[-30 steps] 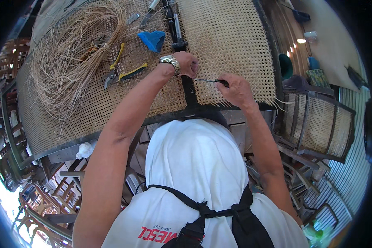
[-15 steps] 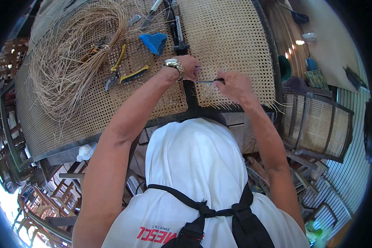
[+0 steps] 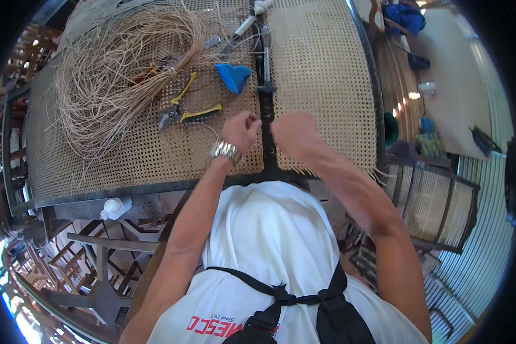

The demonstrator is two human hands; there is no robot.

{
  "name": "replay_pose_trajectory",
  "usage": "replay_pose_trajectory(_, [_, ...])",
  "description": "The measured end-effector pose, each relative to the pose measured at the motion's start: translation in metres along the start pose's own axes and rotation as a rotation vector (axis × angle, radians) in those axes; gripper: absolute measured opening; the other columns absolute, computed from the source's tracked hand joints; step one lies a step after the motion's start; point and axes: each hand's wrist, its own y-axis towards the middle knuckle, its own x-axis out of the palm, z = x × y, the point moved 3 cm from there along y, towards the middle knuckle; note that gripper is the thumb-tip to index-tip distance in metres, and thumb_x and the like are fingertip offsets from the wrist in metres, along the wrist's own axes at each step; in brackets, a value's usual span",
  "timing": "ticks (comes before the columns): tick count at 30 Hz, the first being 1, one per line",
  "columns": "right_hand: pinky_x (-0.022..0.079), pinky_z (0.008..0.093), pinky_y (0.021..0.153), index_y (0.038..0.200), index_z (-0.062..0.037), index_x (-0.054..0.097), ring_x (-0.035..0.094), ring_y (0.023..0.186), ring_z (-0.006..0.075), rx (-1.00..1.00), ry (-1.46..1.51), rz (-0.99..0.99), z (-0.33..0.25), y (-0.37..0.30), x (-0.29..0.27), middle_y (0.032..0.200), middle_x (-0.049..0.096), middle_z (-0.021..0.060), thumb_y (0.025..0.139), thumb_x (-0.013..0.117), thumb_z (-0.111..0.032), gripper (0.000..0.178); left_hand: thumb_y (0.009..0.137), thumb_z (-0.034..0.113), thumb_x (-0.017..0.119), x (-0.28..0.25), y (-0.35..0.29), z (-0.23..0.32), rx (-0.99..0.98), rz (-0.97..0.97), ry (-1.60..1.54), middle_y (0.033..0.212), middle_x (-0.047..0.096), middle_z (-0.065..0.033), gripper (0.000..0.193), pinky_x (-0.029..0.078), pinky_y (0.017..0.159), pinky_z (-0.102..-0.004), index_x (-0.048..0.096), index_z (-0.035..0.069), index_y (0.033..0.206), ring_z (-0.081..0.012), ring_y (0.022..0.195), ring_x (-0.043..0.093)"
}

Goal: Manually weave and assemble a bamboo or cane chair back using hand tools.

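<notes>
Mid-frame, the left hand [image 3: 243, 131] and right hand [image 3: 295, 133] curl close together by the dark wooden bar [image 3: 268, 112] crossing the pale woven-cane panel [image 3: 327, 69]; blur hides whether either grip clamps anything. Yellow-handled steel shears [image 3: 171, 112], left of centre, presumably lie there for reach.

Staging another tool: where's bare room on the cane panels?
Free: the right cane panel beyond the right hand, between the middle rail and right frame edge; also the left panel in front of the pruning shears. Crowded: that panel higher up, with cane strands, shears, blue block.
</notes>
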Motion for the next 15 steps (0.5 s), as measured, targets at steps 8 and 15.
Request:
replay_pose_trajectory(8, [0.049,0.0452,0.082,0.110,0.0004,0.058,0.063,0.092,0.0394,0.461,1.168,0.494,0.079,0.026,0.000,0.095,0.065,0.0253,0.092,0.049,-0.030,0.037,0.085,0.025,0.066,-0.020,-0.085,-0.022,0.028,0.154,0.034,0.081,0.066,-0.0133,0.019,0.049,0.064,-0.0422,0.064,0.007,0.093,-0.0321,0.074,0.064])
replay_pose_trajectory(15, [0.047,0.0478,0.090,0.109,0.0014,0.060,0.061,0.102,0.0435,0.412,0.923,0.165,0.047,0.085,0.055,0.104,0.064,0.0287,0.089,0.052,-0.034,0.042,0.084,0.018,0.067,-0.038,-0.114,-0.040,-0.050,0.187,0.034,0.083,0.066,-0.0136,0.015,0.051,0.067,-0.0395,0.065,0.005,0.092,-0.0314,0.076,0.064])
